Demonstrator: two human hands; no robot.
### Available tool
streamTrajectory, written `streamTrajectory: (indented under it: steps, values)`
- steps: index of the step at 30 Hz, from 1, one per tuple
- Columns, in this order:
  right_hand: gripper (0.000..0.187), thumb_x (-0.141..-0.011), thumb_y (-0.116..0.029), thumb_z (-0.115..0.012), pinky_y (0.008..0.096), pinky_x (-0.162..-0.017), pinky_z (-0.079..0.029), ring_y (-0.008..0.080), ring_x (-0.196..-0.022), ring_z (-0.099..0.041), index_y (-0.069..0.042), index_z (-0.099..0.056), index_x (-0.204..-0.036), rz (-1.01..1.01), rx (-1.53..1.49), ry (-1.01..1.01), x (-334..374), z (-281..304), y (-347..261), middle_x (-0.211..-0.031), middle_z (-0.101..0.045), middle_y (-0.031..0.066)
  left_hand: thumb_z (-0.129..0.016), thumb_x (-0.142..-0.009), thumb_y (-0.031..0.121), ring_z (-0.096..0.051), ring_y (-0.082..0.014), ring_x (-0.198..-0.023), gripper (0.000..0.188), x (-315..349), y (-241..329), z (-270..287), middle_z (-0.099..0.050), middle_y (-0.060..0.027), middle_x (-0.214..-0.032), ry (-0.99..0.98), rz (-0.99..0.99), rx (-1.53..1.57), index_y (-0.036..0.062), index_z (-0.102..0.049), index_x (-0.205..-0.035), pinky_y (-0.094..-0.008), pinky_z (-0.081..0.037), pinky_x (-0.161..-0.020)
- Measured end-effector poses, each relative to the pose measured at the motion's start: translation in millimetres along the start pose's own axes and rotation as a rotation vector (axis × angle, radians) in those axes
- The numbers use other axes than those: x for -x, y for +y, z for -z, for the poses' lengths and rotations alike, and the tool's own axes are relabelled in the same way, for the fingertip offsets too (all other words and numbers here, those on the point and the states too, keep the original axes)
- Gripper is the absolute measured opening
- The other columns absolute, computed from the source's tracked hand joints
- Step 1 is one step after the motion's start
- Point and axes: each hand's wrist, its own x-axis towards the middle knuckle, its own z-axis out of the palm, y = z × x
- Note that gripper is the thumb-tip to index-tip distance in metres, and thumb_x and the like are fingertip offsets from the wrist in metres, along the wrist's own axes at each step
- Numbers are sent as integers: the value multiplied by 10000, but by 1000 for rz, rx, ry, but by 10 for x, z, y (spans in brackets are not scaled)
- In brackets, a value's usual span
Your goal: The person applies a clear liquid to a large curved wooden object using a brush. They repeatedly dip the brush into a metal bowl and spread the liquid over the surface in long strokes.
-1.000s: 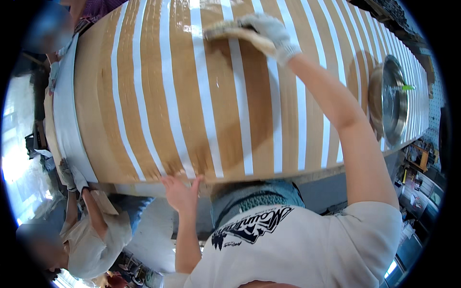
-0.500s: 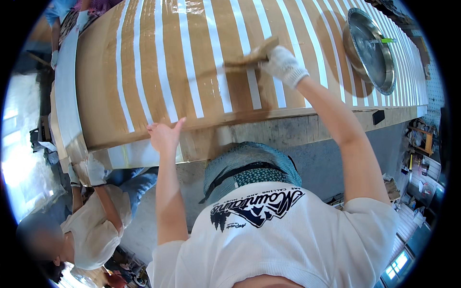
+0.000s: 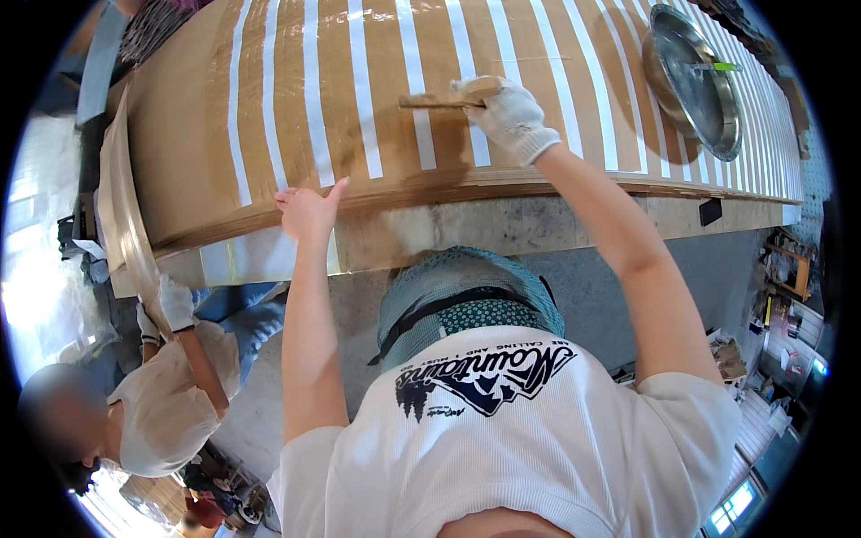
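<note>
My right hand [image 3: 513, 121], in a white knit glove, grips a flat wide brush [image 3: 441, 101] over the striped surface. Its bristle end points left, and I cannot tell if it touches. My bare left hand [image 3: 309, 213] is at the near edge of the brown sheets [image 3: 179, 170], its thumb held away from the fingers. White stripes [image 3: 362, 99] run across these stacked sheets, with glossy patches at the far left. To the right, a round metal basin [image 3: 662, 81] stands on the sheets with a green-handled tool [image 3: 715, 67] in it.
At the left, a co-worker's gloved hands [image 3: 176, 303] hold the near end of a long brown sheet [image 3: 126, 215]. A wooden table edge [image 3: 466, 220] runs between me and the stack. A small black object [image 3: 710, 212] is on its right side. Grey floor [image 3: 610, 287] lies below.
My right hand and the brush have shifted slightly left and the brush is now level. My left hand has moved slightly. At the left, the co-worker's sheet has shifted away from the stack's edge.
</note>
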Motion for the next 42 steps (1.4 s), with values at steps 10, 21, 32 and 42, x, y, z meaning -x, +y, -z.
streamTrajectory:
  steps: [10, 21, 32, 42]
  values:
    - [298, -893, -231, -667, 342, -973, -500, 270, -1089, -633, -243, -695, -1189, -89, -43, -322, 248, -178, 108, -1094, -701, 40, -643, -709, 811, -333, -422, -1435, 1312, 42, 25, 37, -315, -370, -1512, 11, 43, 2, -237, -285, -1412, -463, -419, -1085]
    - [264, -859, -240, -689, 425, -870, -521, 332, -981, -657, -112, -658, -1087, 194, -13, -391, 430, 198, 611, -996, -688, 139, -718, -832, 290, -511, -333, -1197, 493, 750, 752, -315, -559, -99, -1279, 489, -892, 180, 152, -626, -1295, -487, -389, -1050]
    - [406, -790, -190, -806, 441, -857, -513, 382, -1009, -651, -35, -594, -1100, -218, 22, 21, -2013, 345, 1333, -1000, -687, 207, -607, -775, 179, -493, -294, -1262, 562, 561, 749, -485, -556, -76, -1370, 444, -999, 45, 222, -644, -1334, -514, -416, -1069]
    - [431, -820, -269, -773, 448, -867, -514, 367, -1016, -646, -95, -615, -1181, -183, 205, 275, -4552, 19, 2168, -1050, -694, 154, -529, -818, 209, -491, -262, -1248, 493, 481, 648, -419, -583, -8, -1330, 328, -1067, -70, 274, -689, -1280, -454, -450, -998]
